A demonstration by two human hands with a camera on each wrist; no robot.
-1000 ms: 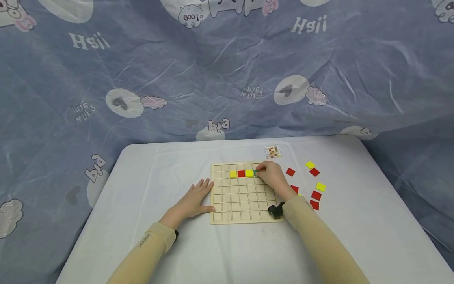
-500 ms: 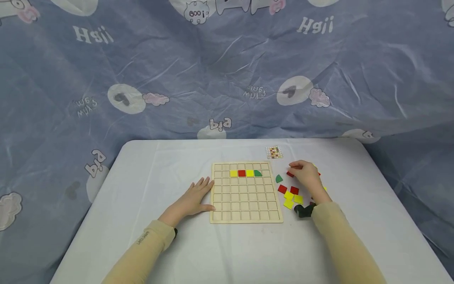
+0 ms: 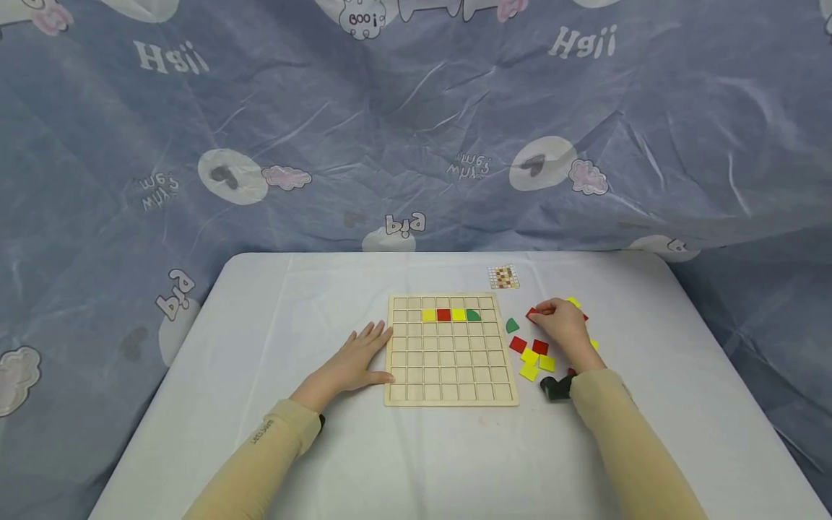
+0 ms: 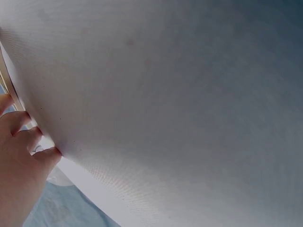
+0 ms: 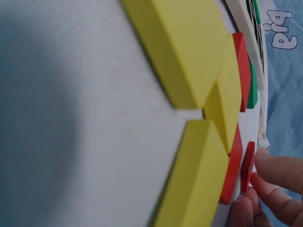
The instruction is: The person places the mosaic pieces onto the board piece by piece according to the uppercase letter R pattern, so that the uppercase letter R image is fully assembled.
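Observation:
A wooden grid board [image 3: 448, 375] lies on the white table. Its second row holds a yellow tile [image 3: 428, 315], a red tile [image 3: 443, 315], another yellow tile [image 3: 458, 315] and a green quarter-round piece [image 3: 473, 315]. My left hand [image 3: 364, 350] rests flat on the cloth, fingers against the board's left edge [image 4: 9, 80]. My right hand [image 3: 542, 312] is right of the board and pinches a loose red tile [image 3: 532, 313] between thumb and fingertips [image 5: 272, 172]; the same red tile [image 5: 247, 165] shows edge-on in the right wrist view.
Loose pieces lie right of the board: a green piece [image 3: 512, 326], two red tiles [image 3: 518, 344] and three yellow tiles [image 3: 529, 357]. More tiles are partly hidden behind my right hand. A small pattern card [image 3: 503, 276] lies behind the board. A blue printed sheet hangs behind the table.
My right hand left the green piece in the board's second row and moved right to the loose tiles, where it now pinches a red tile. The left hand stayed put.

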